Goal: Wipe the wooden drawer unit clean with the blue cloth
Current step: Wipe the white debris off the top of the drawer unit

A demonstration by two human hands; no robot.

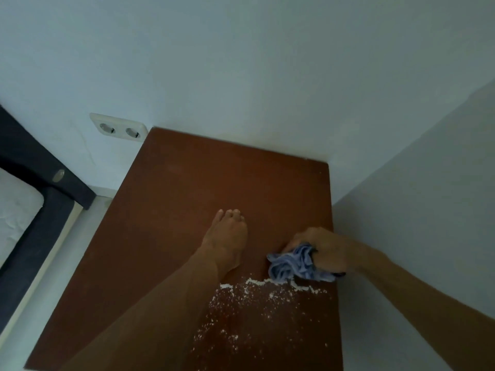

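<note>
Walls (241, 62): pale, meeting in a corner at the far right; the unit sits tight in that corner
Wooden drawer unit (214, 178): only its flat top shows, a reddish-brown matte board running from the near edge of the view to the far wall; the far half looks bare and even, the near right part is soiled
Bed (29, 199): dark frame with a white mattress, at the left, apart from the unit across a strip of pale floor
Left hand (227, 236): laid flat, palm down on the middle of the top, forearm coming in from the near side; its fingers (231, 214) are straight and pressed together, pointing to the far wall, holding nothing
Right hand (325, 247): at the right edge of the top, its fingers curled shut round the cloth
Blue cloth (293, 263): light blue, crumpled into a wad with soft folds, bulging out left of the right fist and pressed on the wood just beyond the powder line
White powder (241, 298): a ragged ridge runs left to right just near of the cloth, touching its lower edge; loose specks scatter nearward from it
Wall socket (119, 127): white double outlet on the far wall, just left of the unit's far left corner
</note>
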